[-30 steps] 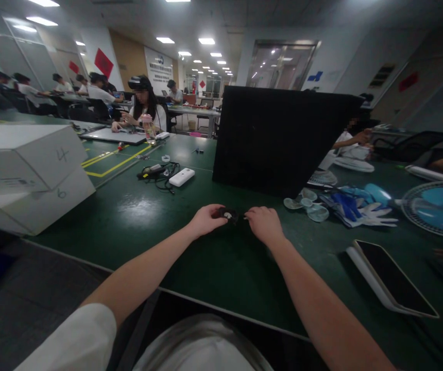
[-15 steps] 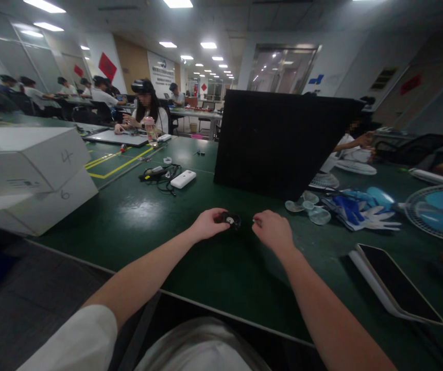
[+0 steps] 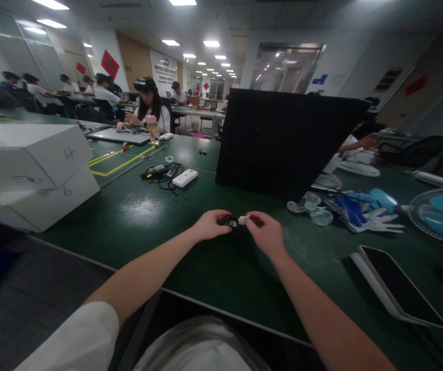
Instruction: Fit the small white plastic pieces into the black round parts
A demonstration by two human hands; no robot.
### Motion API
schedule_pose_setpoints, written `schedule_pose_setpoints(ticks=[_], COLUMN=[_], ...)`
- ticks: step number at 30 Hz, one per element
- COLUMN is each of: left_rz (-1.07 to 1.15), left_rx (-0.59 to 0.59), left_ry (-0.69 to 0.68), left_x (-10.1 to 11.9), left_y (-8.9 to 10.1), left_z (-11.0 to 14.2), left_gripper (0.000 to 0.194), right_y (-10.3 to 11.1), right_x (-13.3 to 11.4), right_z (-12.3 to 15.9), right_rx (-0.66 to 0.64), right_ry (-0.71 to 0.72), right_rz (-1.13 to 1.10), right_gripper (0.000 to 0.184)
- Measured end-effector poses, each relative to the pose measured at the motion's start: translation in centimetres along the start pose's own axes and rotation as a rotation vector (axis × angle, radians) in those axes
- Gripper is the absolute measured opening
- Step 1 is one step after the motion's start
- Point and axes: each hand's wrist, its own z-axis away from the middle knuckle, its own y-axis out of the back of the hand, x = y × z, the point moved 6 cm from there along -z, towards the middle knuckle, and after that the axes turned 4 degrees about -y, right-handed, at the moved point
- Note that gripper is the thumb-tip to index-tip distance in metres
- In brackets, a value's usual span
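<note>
1 small white piece [image 3: 241, 220] pinched in right hand [image 3: 267, 233], just beside the dark part [image 3: 228, 220] gripped in left hand [image 3: 209, 225]; hands angled inward over green table [image 3: 214, 273], probably to keep both in sight. Far left, white box marked 4 [image 3: 32, 154] rests on white box marked 6 [image 3: 63, 208], contents not visible

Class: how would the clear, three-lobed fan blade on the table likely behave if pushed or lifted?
The clear fan blade is probably light, since its lobes look thin and translucent. It is likely fairly stiff, as the lobes hold their rounded shape. With three spread lobes, it would probably slide on the glossy table rather than roll.
</note>
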Motion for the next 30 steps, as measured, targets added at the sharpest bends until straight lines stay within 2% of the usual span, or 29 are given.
schedule_pose_setpoints(ticks=[3,5,7,9,11,13,16,18,22,27,30], left_rz=[0.031,0.051,0.082,0.129,0.171,0.191,0.201,0.207,0.203,0.202,0.206], left_rx=[-0.041,-0.050,-0.047,-0.040,-0.040,-0.039,-0.038,-0.039,-0.033,-0.029,-0.013], left_ry=[0.024,0.043,0.055,0.061,0.073,0.101,0.154,0.168,0.166,0.170,0.139], left_x=[-0.4,-0.7,-0.8,-0.7,-0.4,-0.3,-0.2,-0.3,-0.4,-0.1,0.8], left_y=[-0.3,-0.4,-0.5,-0.4,-0.3,0.0,0.3,0.4,0.5,0.5,1.4], left_z=[-0.1,-0.2,-0.2,-0.2,-0.2,-0.2,-0.1,0.0,0.0,0.0,0.1], left_gripper=[0.056,0.056,0.056,0.056,0.055,0.054,0.057,0.058,0.058,0.058,0.058], right_y=[-1.4,-2.0,-1.9,-1.1,0.4,1.6,1.8,2.2,2.4,2.2,2.1], right_x=[0.6,0.8,1.1,2.0,3.9,6.9,10.6,12.5,14.1,13.9,13.4], right_z=[0.1,0.0,-0.3,-1.0,-2.1,-3.0,-3.6,-3.9,-4.1,-3.9,-3.9], right_rx=[-0.106,-0.128,-0.121,-0.082,-0.003,0.056,-0.058,-0.044,-0.028,-0.052,-0.068], right_ry=[0.012,0.038,0.040,-0.021,-0.177,-0.422,-0.730,-0.817,-0.824,-0.814,-0.794], right_rz=[0.054,0.056,-0.007,-0.178,-0.459,-0.776,-1.068,-1.164,-1.249,-1.223,-1.182], right_gripper=[0.022,0.020,0.022,0.034,0.044,0.054,0.065,0.063,0.063,0.061,0.058])
